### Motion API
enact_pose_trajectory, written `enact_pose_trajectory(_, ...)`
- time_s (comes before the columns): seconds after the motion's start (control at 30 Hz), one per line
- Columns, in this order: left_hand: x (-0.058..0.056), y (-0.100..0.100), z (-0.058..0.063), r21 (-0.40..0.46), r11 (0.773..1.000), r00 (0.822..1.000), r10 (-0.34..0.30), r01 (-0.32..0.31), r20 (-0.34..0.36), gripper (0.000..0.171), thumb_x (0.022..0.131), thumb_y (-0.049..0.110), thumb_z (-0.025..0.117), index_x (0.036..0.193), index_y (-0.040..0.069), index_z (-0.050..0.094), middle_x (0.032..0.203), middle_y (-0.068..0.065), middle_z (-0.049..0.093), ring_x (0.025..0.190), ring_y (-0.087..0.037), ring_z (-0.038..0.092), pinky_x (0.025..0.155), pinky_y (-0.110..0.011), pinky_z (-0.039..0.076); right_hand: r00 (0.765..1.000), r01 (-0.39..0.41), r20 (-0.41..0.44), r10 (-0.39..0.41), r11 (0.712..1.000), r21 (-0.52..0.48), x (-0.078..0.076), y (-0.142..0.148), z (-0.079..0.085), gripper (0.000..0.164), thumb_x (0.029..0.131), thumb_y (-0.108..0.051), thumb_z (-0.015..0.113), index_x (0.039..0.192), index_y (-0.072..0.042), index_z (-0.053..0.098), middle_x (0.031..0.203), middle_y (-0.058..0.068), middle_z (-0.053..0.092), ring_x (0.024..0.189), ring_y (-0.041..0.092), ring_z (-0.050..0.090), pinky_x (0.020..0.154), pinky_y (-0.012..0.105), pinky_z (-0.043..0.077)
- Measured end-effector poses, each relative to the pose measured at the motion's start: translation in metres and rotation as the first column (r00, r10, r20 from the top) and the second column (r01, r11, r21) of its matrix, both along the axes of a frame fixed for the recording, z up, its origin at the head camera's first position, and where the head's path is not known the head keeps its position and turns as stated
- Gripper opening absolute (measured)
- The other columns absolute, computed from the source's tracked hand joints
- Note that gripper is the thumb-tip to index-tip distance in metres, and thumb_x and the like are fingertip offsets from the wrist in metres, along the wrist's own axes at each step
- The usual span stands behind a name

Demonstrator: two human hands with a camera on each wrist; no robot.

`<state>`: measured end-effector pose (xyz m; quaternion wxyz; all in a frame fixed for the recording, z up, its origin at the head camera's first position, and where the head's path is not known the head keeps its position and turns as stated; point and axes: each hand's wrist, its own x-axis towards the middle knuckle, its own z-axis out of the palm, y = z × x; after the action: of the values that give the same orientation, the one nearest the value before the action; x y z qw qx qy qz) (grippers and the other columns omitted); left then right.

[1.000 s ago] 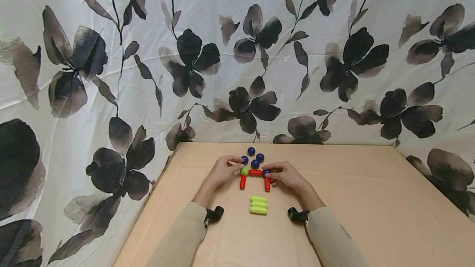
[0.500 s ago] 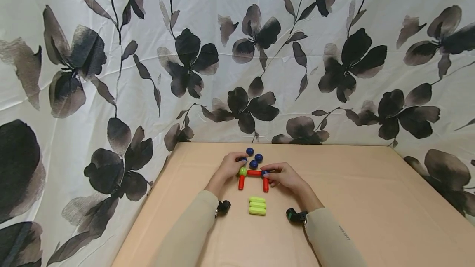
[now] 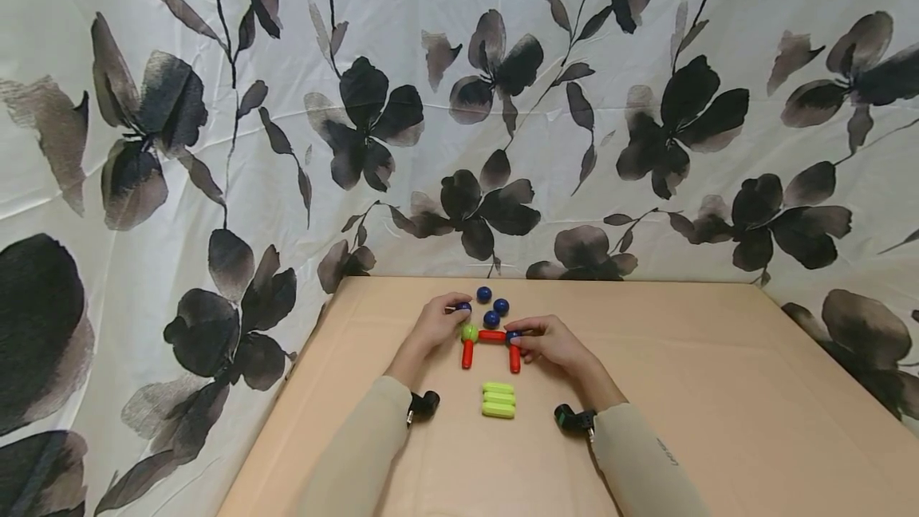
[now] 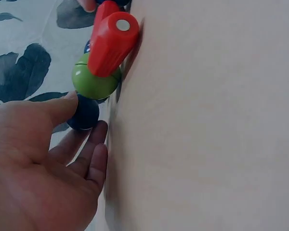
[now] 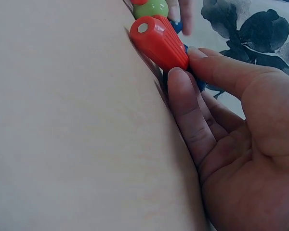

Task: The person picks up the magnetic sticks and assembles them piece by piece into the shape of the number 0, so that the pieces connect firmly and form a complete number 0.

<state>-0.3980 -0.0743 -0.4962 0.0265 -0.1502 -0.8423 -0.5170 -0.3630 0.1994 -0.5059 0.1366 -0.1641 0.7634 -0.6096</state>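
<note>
My left hand (image 3: 433, 323) pinches a blue ball (image 4: 85, 114) between thumb and fingers, just left of and behind a green ball (image 3: 470, 333). That green ball joins two red rods with magnet-like discs in their ends: a crosswise red rod (image 3: 491, 336) and a left red rod (image 3: 467, 355) pointing toward me. At the crosswise rod's other end my right hand (image 3: 554, 341) grips a second blue ball (image 5: 201, 83), mostly hidden by the fingers. The right red rod (image 3: 514, 359) runs toward me from there; my right thumb and a finger touch its end in the right wrist view.
Behind the red rods lie three loose blue balls (image 3: 491, 319). Several yellow-green rods (image 3: 498, 400) lie side by side nearer to me. The table (image 3: 668, 389) ends at the back against a flower-patterned cloth (image 3: 402, 30). A small black camera sits on each wrist.
My left hand has taken hold of the blue ball that lay behind the green ball, and has moved it slightly left. The right hand keeps its place.
</note>
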Motion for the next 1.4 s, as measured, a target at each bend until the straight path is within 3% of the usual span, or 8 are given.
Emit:
enact_pose_trajectory(0.2, 0.01, -0.01, -0.001, 0.137, 0.99, 0.999, 0.041, -0.043, 0.022, 0.038, 0.103, 0.015, 0.067, 0.139, 0.006, 0.064, 0.132, -0.016, 0.066, 0.108, -0.028, 0.07, 0.095, -0.038, 0.059, 1.0, 0.016, 0.005, -0.016, 1.0, -0.005, 0.001, -0.001, 0.001, 0.035, 0.098, -0.003, 0.069, 0.133, 0.001, 0.069, 0.104, 0.01, 0.075, 0.073, 0.014, 0.066, 0.066, 0.027, 0.061)
enact_pose_trajectory(0.43, 0.02, -0.029, -0.003, 0.296, 0.955, 0.995, -0.027, -0.003, 0.097, 0.039, 0.103, 0.013, 0.065, 0.141, 0.001, 0.062, 0.128, -0.017, 0.065, 0.112, -0.039, 0.071, 0.096, -0.043, 0.059, 1.0, 0.017, -0.008, -0.017, 1.0, 0.003, 0.001, -0.002, 0.001, 0.034, 0.098, -0.003, 0.069, 0.132, 0.0, 0.07, 0.105, 0.01, 0.075, 0.072, 0.014, 0.066, 0.066, 0.027, 0.061)
enact_pose_trajectory(0.6, 0.021, -0.039, -0.002, 0.32, 0.947, 0.984, -0.088, 0.034, 0.156, 0.043, 0.103, 0.021, 0.067, 0.141, 0.003, 0.062, 0.122, -0.009, 0.07, 0.113, -0.034, 0.07, 0.089, -0.033, 0.058, 1.0, 0.02, -0.009, -0.02, 1.0, 0.003, 0.001, -0.002, 0.001, 0.034, 0.098, -0.003, 0.069, 0.132, 0.0, 0.07, 0.109, 0.013, 0.075, 0.072, 0.014, 0.067, 0.066, 0.027, 0.061)
enact_pose_trajectory(0.87, 0.024, -0.051, 0.002, 0.358, 0.927, 0.943, -0.214, 0.114, 0.254, 0.05, 0.1, 0.023, 0.072, 0.144, 0.003, 0.06, 0.115, -0.003, 0.075, 0.106, -0.03, 0.072, 0.076, -0.028, 0.052, 1.0, 0.02, -0.011, -0.02, 1.0, 0.003, 0.0, -0.003, 0.001, 0.034, 0.097, -0.002, 0.07, 0.131, 0.0, 0.07, 0.112, 0.014, 0.075, 0.073, 0.015, 0.068, 0.066, 0.028, 0.062)
enact_pose_trajectory(1.03, 0.026, -0.056, 0.004, 0.373, 0.914, 0.914, -0.279, 0.16, 0.293, 0.054, 0.098, 0.023, 0.074, 0.144, 0.0, 0.059, 0.113, -0.003, 0.078, 0.101, -0.022, 0.074, 0.078, -0.028, 0.054, 1.0, 0.031, 0.002, -0.031, 0.999, 0.008, 0.001, -0.003, 0.003, 0.035, 0.097, -0.001, 0.069, 0.132, 0.001, 0.069, 0.111, 0.015, 0.075, 0.073, 0.015, 0.068, 0.065, 0.027, 0.061)
enact_pose_trajectory(1.17, 0.028, -0.057, 0.006, 0.389, 0.895, 0.881, -0.351, 0.217, 0.316, 0.055, 0.1, 0.023, 0.072, 0.145, -0.003, 0.056, 0.114, -0.004, 0.077, 0.097, -0.016, 0.074, 0.082, -0.03, 0.057, 0.999, 0.035, 0.002, -0.035, 0.999, 0.009, 0.001, -0.003, 0.003, 0.035, 0.097, -0.001, 0.069, 0.132, 0.002, 0.068, 0.11, 0.014, 0.075, 0.073, 0.014, 0.067, 0.065, 0.027, 0.061)
enact_pose_trajectory(1.3, 0.029, -0.056, 0.007, 0.412, 0.874, 0.852, -0.407, 0.259, 0.328, 0.051, 0.102, 0.022, 0.068, 0.145, -0.004, 0.056, 0.116, -0.004, 0.076, 0.097, -0.016, 0.073, 0.084, -0.031, 0.058, 0.999, 0.036, 0.007, -0.036, 0.999, 0.005, 0.002, -0.003, 0.003, 0.035, 0.097, -0.001, 0.069, 0.132, 0.001, 0.069, 0.11, 0.013, 0.074, 0.074, 0.015, 0.066, 0.066, 0.028, 0.062)
enact_pose_trajectory(1.4, 0.03, -0.056, 0.008, 0.404, 0.87, 0.84, -0.427, 0.282, 0.335, 0.047, 0.102, 0.02, 0.068, 0.142, -0.002, 0.059, 0.114, -0.005, 0.075, 0.094, -0.017, 0.072, 0.084, -0.031, 0.058, 1.0, 0.031, -0.005, -0.031, 0.999, 0.013, 0.001, -0.003, 0.003, 0.035, 0.097, -0.002, 0.07, 0.132, 0.001, 0.069, 0.112, 0.014, 0.074, 0.073, 0.015, 0.067, 0.066, 0.028, 0.062)
